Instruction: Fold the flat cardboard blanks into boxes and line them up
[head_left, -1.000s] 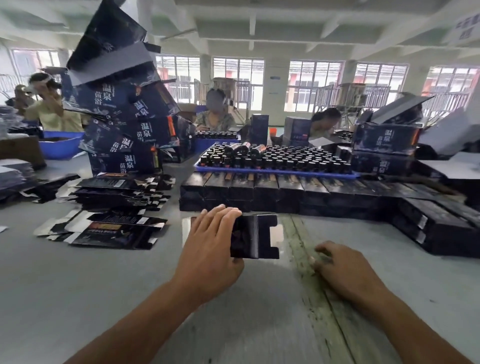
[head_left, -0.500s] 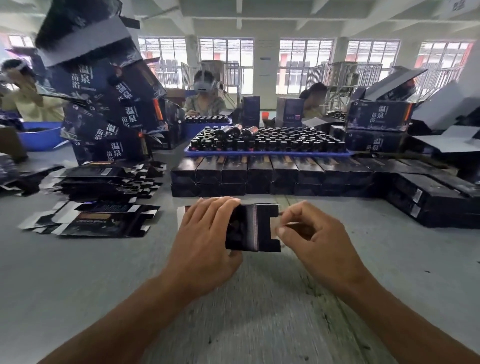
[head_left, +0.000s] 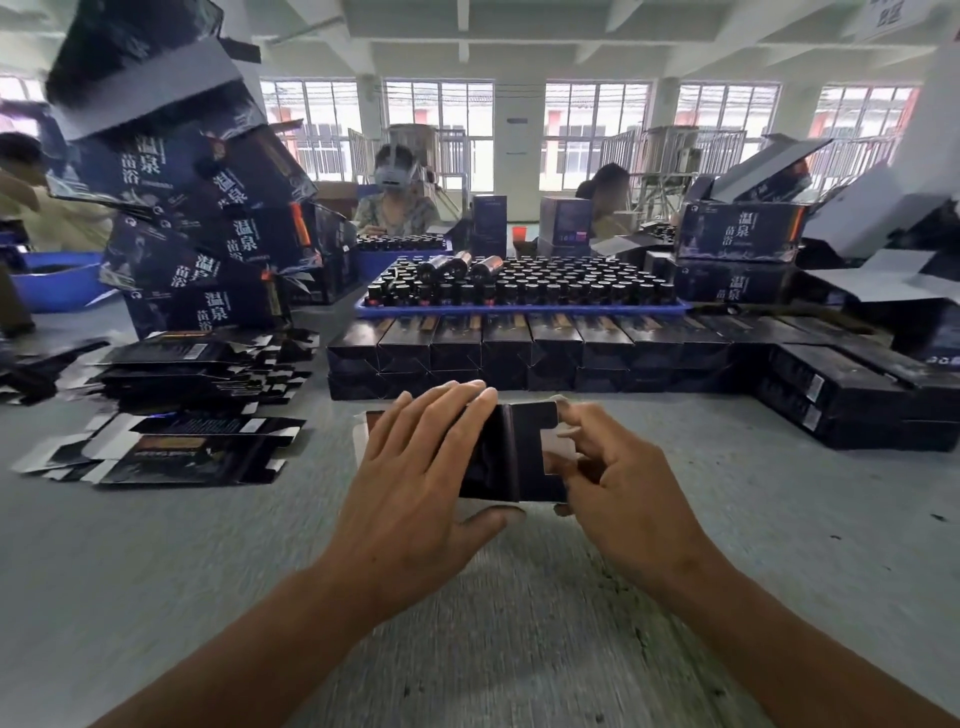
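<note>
Grey worktable (head_left: 156, 597). Along its far edge, a double-stacked row of folded black cardboard boxes (head_left: 530, 353). Toward the left edge, heaps of flat black-and-white cardboard blanks (head_left: 171, 447). At mid-table, a partly folded black cardboard blank (head_left: 511, 457) (flap notched). Left hand (head_left: 415, 483) clasps it, fingers over top, thumb below. Right hand (head_left: 618, 483) pinches its right-end flap.

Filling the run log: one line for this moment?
step: folding end flaps | left hand: grips box | right hand: pinches flap | finished row: behind
</note>
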